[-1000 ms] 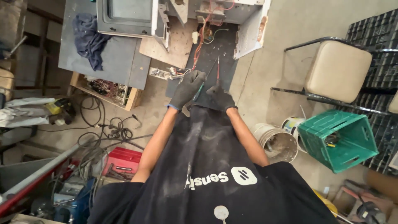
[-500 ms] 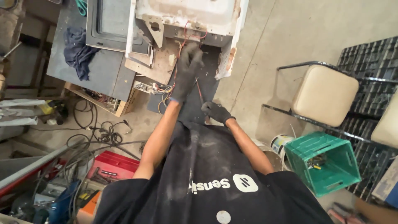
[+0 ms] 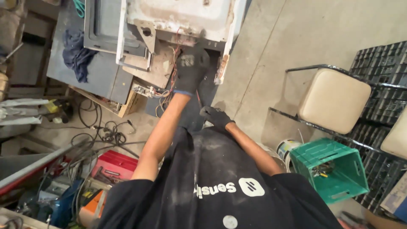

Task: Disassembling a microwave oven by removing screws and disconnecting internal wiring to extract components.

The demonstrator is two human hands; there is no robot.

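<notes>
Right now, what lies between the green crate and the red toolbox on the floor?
In the head view, the person's own dark-shirted body fills the stretch between the green crate and the red toolbox.

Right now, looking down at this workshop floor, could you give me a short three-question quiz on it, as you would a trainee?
1. True or false: both hands wear dark gloves.
2. Which hand reaches into the rusty white appliance? A left, B right.
3. What colour is the crate beside the cream chair?

Key: 1 true. 2 A: the left hand is at the wires; the right hand stays near the body. 3 green crate.
</notes>
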